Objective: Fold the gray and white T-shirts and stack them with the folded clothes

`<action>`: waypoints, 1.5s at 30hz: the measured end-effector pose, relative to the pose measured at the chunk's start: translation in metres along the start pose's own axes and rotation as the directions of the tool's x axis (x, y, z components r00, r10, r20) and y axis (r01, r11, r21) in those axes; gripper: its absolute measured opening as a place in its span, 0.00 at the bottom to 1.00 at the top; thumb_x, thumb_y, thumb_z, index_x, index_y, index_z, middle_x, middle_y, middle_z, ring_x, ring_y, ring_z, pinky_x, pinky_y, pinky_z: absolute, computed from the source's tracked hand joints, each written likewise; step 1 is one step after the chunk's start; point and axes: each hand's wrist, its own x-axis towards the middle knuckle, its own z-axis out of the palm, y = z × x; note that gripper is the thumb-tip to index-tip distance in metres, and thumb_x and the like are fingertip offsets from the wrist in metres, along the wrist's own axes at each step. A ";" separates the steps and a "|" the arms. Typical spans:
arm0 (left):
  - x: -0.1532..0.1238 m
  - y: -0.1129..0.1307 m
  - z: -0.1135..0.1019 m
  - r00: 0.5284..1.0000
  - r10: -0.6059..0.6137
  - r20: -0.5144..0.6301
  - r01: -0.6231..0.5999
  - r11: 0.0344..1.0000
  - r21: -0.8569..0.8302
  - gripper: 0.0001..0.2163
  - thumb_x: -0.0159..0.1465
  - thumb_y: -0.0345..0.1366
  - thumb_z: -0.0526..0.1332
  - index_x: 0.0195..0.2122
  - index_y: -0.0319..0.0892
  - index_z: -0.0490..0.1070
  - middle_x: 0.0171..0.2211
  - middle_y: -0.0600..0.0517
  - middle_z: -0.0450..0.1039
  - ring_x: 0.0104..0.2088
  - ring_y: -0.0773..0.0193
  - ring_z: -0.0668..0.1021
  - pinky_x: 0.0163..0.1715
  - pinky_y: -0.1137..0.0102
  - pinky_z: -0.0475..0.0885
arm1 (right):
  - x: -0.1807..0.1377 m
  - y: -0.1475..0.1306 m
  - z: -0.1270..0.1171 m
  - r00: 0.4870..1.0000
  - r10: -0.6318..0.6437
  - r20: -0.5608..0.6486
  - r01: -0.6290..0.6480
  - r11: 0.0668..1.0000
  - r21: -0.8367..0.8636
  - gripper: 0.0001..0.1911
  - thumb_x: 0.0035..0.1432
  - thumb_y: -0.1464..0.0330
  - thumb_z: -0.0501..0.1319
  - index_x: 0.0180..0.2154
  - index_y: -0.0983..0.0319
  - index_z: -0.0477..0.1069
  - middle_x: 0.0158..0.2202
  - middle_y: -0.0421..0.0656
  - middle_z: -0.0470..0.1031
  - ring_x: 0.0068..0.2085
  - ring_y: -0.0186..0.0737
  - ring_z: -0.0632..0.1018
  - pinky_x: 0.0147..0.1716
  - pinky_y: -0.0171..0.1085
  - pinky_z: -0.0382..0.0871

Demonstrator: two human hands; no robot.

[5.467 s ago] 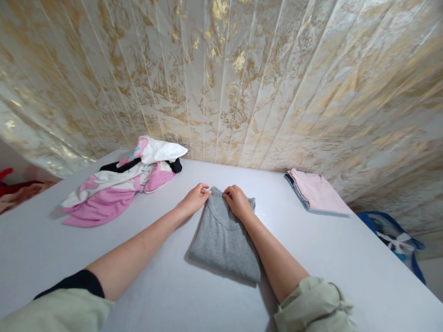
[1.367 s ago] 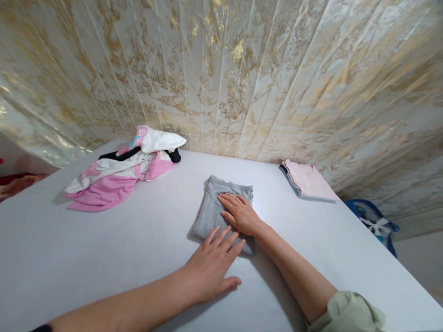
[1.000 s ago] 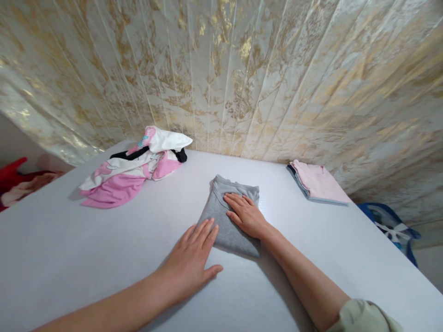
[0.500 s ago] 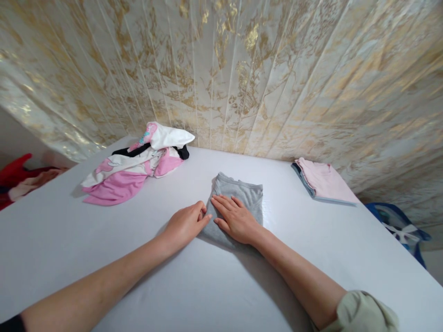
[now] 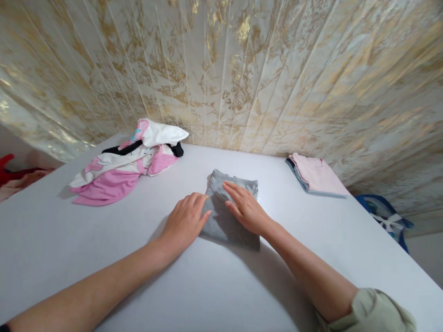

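A folded grey garment (image 5: 231,228) lies flat on the white table in front of me, its neckline or waistband edge pointing away. My left hand (image 5: 185,216) rests at the garment's left edge, fingers stretched forward and thumb out over the cloth. Above the right part of the garment is my right hand (image 5: 246,207), flat with its fingers extended. It casts a shadow on the cloth and seems slightly raised. Neither hand grips the fabric.
A loose heap of pink, white and black clothes (image 5: 121,170) sits at the back left. Folded pink and grey-blue clothes (image 5: 318,175) are stacked at the back right. Beyond the right table edge stands a blue-rimmed bag (image 5: 384,216). A gold-patterned curtain (image 5: 221,78) hangs behind the table.
My right hand has lifted from the garment and shifted slightly right. The fingers of my left hand have uncurled along the left edge. The view has turned a little to the right.
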 end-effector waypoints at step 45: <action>0.055 -0.031 0.023 0.953 -0.167 0.254 0.237 0.931 -0.279 0.12 0.63 0.40 0.55 0.46 0.42 0.63 0.28 0.53 0.72 0.32 0.58 0.77 0.32 0.69 0.64 | -0.044 0.048 -0.008 0.612 0.761 0.213 -0.780 0.538 0.319 0.06 0.57 0.67 0.60 0.36 0.63 0.67 0.18 0.35 0.71 0.20 0.32 0.72 0.22 0.30 0.61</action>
